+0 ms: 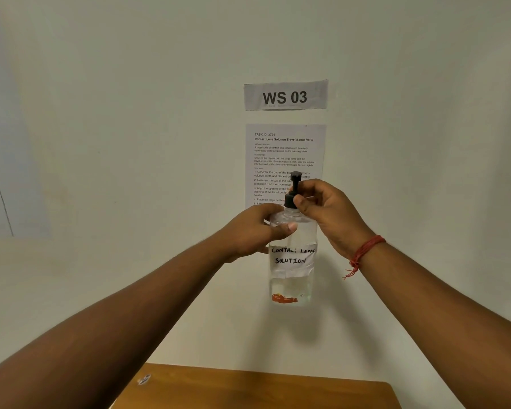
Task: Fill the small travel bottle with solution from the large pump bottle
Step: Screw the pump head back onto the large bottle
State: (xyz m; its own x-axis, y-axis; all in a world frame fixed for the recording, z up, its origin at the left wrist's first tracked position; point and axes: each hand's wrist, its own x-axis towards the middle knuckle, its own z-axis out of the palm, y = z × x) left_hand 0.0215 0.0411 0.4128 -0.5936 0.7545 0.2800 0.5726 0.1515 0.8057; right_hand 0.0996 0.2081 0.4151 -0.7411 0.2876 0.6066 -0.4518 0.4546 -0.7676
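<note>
Holding clear plastic pump bottle (292,261) labelled "Contact Lens Solution" upright in the air above wooden desk (266,388) | left hand (255,231) fingers wrapped round bottle shoulder | right hand (326,211) fingers pinching black pump collar (291,200)
</note>
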